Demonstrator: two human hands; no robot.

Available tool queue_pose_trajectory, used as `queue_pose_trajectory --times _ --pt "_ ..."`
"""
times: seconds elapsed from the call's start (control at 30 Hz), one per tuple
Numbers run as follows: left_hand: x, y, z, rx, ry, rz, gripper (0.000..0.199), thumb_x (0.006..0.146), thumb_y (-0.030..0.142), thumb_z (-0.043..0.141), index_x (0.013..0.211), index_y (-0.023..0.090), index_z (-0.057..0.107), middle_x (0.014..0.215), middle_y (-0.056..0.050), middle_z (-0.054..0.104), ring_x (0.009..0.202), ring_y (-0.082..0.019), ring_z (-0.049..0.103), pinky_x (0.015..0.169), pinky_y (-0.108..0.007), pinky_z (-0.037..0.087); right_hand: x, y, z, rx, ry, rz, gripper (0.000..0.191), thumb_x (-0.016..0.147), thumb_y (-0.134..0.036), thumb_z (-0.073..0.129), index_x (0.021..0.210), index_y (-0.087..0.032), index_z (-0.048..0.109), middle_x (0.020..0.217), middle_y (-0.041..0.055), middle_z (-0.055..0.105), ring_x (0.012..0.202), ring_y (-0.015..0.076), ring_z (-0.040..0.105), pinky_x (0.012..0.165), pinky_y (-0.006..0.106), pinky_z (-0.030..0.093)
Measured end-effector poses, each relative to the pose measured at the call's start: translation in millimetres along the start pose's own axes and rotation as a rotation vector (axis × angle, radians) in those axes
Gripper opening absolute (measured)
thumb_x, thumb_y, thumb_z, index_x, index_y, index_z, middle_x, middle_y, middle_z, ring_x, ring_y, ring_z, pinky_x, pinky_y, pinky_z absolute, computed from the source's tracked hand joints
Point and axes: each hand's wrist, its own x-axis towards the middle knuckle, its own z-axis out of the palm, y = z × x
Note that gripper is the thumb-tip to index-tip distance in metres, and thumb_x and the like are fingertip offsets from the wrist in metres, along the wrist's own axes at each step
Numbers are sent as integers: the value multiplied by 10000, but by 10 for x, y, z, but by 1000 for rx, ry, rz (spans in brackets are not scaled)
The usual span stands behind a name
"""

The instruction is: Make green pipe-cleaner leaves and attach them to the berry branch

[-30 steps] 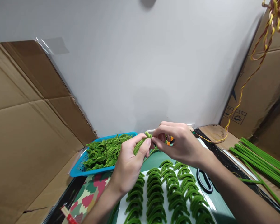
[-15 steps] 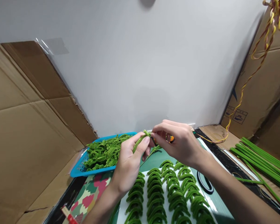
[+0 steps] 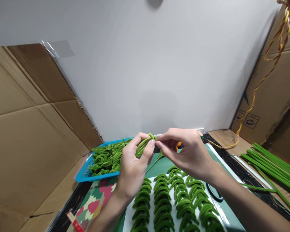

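Between finger and thumb, my left hand (image 3: 135,164) grips a bent, fuzzy green stem piece (image 3: 142,146) made of looped strands. My right hand (image 3: 183,151) pinches the tip of the same piece, fingertips touching those of my left. Below the hands, a white board (image 3: 151,220) carries rows of curved green fuzzy pieces (image 3: 162,201). A blue basket (image 3: 83,177) heaped with similar green pieces (image 3: 107,159) stands to the left of my left hand. A thin green stem (image 3: 153,164) lies on the green mat behind the hands.
Long green fuzzy stems (image 3: 275,167) lie at the right, near a black looped object (image 3: 214,193). Cardboard panels (image 3: 26,141) flank both sides. Twisted wire (image 3: 253,96) hangs at right. A red-wrapped stick (image 3: 74,222) lies bottom left on patterned cloth (image 3: 94,206).
My left hand's fingers have shifted, showing more of the looped green piece. My right fingers have drawn together at its tip. The view has moved slightly.
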Motion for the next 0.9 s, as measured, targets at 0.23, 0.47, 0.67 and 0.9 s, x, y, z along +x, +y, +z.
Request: queue_pose_trajectory --times 0.23,0.47,0.67,0.9 --pt "-15 1 13 53 24 3 235 1046 419 633 921 220 629 715 59 546 617 -100 463 599 -236 391 16 -18 -35 27 -5 68 147 918 -140 679 822 -144 790 650 -23 687 552 78 561 547 234 450" --pt "-46 33 33 133 80 32 220 1038 391 637 907 215 646 691 59 559 594 -95 475 579 -223 398 2 -61 -66 120 -49 176 152 920 -163 683 825 -144 800 655 -8 711 557 91 569 510 234 419" --pt "-6 51 14 35 11 13 186 1031 355 651 914 210 664 640 69 558 558 -81 507 586 -205 429 26 -5 -147 136 -172 162 175 986 -195 668 863 -146 781 677 -17 682 584 84 537 534 223 415" --pt "61 71 -106 -171 -210 -132 211 975 360 706 865 182 683 653 39 581 545 -92 496 553 -227 429 59 151 -306 42 -296 -41 140 1055 -205 652 1022 -164 781 841 3 736 691 87 590 639 217 451"
